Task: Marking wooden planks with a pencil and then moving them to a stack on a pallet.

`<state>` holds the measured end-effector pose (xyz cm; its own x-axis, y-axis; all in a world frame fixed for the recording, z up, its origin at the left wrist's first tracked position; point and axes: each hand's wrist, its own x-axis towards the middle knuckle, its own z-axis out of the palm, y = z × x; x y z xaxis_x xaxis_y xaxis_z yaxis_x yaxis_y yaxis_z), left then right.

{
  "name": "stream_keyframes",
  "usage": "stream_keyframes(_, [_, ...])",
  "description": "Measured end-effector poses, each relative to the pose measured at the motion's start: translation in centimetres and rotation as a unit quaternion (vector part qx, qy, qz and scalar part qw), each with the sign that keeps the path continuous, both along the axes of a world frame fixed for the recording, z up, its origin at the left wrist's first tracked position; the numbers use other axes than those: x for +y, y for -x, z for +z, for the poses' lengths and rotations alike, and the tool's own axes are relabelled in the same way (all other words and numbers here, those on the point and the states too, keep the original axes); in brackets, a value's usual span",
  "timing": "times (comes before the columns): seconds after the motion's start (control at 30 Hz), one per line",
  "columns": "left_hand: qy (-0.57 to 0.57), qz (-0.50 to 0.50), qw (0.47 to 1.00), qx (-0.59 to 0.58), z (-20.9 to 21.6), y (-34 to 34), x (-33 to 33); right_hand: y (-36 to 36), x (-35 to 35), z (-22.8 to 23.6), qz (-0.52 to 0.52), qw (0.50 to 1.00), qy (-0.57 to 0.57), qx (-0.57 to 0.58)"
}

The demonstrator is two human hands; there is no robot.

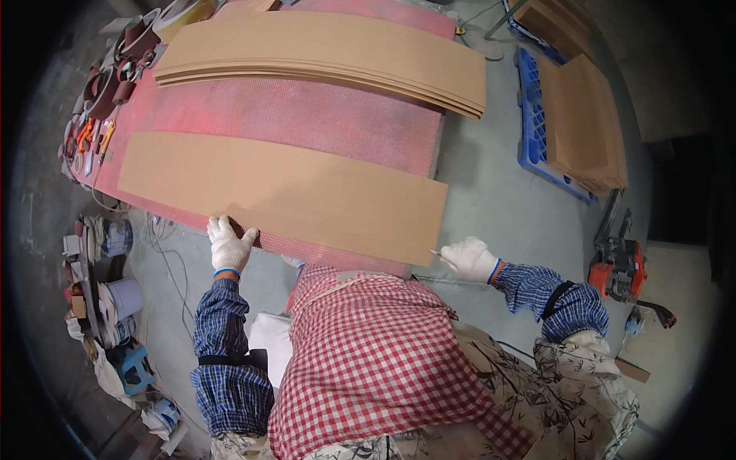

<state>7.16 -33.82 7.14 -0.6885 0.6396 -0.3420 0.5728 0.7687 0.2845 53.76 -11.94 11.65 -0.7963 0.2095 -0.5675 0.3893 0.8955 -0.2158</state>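
A long brown cardboard sheet [291,188] lies slantwise across the near part of the table in front of me. My left hand [228,247], in a white knitted glove, rests its spread fingertips at the sheet's near edge, left of the middle. Between its thumb and fingers there is a dark patch that I cannot make out. Off the sheet's right end, my right hand [469,259], gloved too, is closed. From its fingers a thin pale tip points at the near right corner of the sheet; what it belongs to is mostly hidden.
Farther back on the red, mesh-covered table [299,115] lies a stack of similar cardboard sheets [322,54]. Sanding belts [100,88] and hand tools [92,142] crowd its left end. On the floor at right, a blue pallet [533,115] bears cardboard [583,123]; buckets [119,299] stand at left.
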Motion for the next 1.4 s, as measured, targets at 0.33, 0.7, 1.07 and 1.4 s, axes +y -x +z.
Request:
stream_keyframes(0.33, [-0.004, 0.015, 0.997, 0.074, -0.7, -1.6, -0.9, 0.3, 0.3, -0.2, 0.029, 0.999, 0.022, -0.001])
stream_keyframes(0.7, [-0.09, 0.002, 0.993, 0.079, 1.5, -4.5, -0.7, 13.8, -2.3, 1.7, 0.014, 0.997, 0.015, 0.076])
stream_keyframes(1.07, [-0.176, -0.069, 0.981, -0.032, 2.7, -6.5, -2.4, 37.3, -5.8, 0.4, 0.02, 0.992, 0.039, 0.117])
stream_keyframes(1.4, [-0.296, -0.121, 0.945, -0.064, 9.6, -13.5, -5.3, 52.1, -9.9, 4.1, 0.064, 0.98, 0.007, 0.189])
